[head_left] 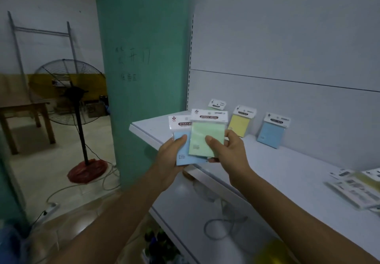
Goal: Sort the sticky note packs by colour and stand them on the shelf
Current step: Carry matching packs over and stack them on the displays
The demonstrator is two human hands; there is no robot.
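A: What's nearest me?
B: My left hand [171, 156] clamps a blue pack [182, 150]; my right hand [225, 150] pinches the green pack [205, 138] overlapping it, above the shelf [287, 167] front edge.
A: Room?
B: Bare shelf beside the standing yellow pack [240, 125] and another blue pack [272, 133].

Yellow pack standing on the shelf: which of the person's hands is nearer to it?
Right. The right hand is just below-left of the yellow pack, holding a green pack; the left hand is farther left.
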